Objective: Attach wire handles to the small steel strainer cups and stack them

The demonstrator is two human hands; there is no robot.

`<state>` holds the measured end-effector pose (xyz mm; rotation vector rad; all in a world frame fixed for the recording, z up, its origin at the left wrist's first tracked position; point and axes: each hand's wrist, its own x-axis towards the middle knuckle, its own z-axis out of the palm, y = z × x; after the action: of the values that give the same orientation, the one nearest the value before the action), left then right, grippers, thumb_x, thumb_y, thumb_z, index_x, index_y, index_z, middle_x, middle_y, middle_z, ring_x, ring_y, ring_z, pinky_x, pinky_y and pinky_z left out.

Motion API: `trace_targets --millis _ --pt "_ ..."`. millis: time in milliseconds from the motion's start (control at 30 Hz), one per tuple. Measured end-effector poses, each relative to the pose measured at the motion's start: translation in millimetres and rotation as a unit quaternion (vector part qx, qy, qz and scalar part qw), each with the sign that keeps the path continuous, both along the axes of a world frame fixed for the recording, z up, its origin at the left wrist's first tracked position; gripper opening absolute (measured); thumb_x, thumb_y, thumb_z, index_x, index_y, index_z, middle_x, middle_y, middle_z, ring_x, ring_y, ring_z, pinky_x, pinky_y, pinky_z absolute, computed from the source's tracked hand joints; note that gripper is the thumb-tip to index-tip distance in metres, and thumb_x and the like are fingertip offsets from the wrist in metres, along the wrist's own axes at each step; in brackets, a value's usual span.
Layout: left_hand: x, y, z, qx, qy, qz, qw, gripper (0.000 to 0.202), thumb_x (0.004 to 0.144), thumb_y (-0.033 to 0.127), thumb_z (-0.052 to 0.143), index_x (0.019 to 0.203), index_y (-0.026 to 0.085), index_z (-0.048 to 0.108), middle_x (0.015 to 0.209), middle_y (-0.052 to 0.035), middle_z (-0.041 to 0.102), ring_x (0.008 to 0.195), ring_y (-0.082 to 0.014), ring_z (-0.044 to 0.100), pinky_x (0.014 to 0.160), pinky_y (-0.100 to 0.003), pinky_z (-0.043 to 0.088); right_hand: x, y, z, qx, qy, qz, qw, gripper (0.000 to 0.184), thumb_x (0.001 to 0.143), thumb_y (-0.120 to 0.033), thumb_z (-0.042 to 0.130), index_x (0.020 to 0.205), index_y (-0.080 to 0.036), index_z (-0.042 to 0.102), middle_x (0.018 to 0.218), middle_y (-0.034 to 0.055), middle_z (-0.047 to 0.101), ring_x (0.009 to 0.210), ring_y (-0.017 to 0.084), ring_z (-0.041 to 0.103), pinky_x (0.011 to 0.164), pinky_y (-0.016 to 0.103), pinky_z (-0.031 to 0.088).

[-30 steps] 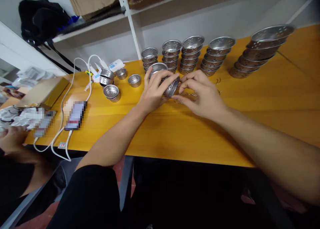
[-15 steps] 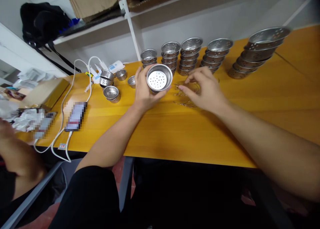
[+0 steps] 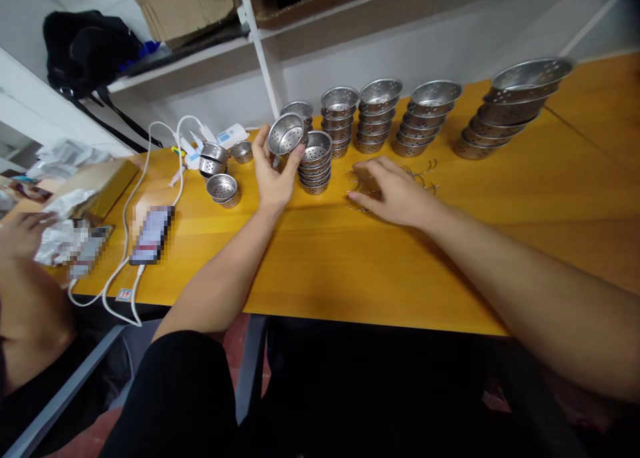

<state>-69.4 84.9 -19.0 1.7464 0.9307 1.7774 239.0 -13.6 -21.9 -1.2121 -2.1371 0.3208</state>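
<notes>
My left hand (image 3: 273, 175) grips a small perforated metal cup (image 3: 287, 135), raised a little above the yellow table (image 3: 350, 258) with its mouth tilted toward me. Just right of it stands a short stack of the same cups (image 3: 315, 161). My right hand (image 3: 395, 191) lies palm down on the table, fingers spread over a loose pile of thin wire clips (image 3: 425, 173). It holds nothing that I can make out.
Several taller stacks of perforated cups (image 3: 340, 121) and wider bowls (image 3: 515, 108) line the back of the table. Loose cups (image 3: 223, 186), a phone (image 3: 151, 231) and white cables (image 3: 150, 151) lie at left. Another person's hand (image 3: 23, 235) handles crumpled wrapping at far left.
My left hand moved left and up with one cup, leaving a short stack on the table. My right hand let go and dropped flat onto the wire clips.
</notes>
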Motion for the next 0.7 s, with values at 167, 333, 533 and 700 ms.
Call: trace_targets --millis 167,333,533,700 --pt "10 -10 7.7 -0.006 0.045 -0.011 0.999 0.109 0.090 0.102 0.080 0.175 0.042 0.044 0.173 -0.0122 0.063 0.170 -0.0379 0.062 0.149 -0.061 0.049 -12 -9 6.1 0.020 0.007 0.072 0.997 0.091 0.115 -0.058 0.072 0.191 -0.019 0.041 0.178 0.0263 0.063 0.165 0.052 0.063 0.139 0.078 0.052" --pt "14 -14 8.0 0.001 0.061 -0.011 0.998 0.114 0.092 0.103 0.076 0.181 0.042 0.040 0.174 -0.0135 0.063 0.171 -0.0389 0.063 0.148 -0.060 0.050 -20 -12 6.1 0.018 0.016 0.110 0.994 0.092 0.116 -0.056 0.071 0.195 -0.024 0.036 0.186 0.0213 0.058 0.171 0.048 0.058 0.143 0.076 0.049" --pt "10 -5 -2.9 -0.004 0.084 -0.014 0.996 0.113 0.097 0.102 0.071 0.186 0.046 0.030 0.182 -0.0114 0.061 0.174 -0.0375 0.061 0.148 -0.061 0.052 -19 -11 3.3 0.002 0.021 0.114 0.993 0.092 0.115 -0.058 0.072 0.194 -0.026 0.040 0.185 0.0209 0.059 0.170 0.051 0.059 0.142 0.081 0.049" --pt "10 5 -9.6 0.043 0.081 -0.030 0.995 0.105 0.104 0.095 0.067 0.188 0.053 0.021 0.192 -0.0052 0.053 0.177 -0.0337 0.056 0.154 -0.061 0.044 -21 -12 3.4 -0.005 0.030 0.123 0.992 0.094 0.114 -0.058 0.073 0.194 -0.024 0.039 0.186 0.0221 0.058 0.170 0.051 0.059 0.141 0.081 0.049"
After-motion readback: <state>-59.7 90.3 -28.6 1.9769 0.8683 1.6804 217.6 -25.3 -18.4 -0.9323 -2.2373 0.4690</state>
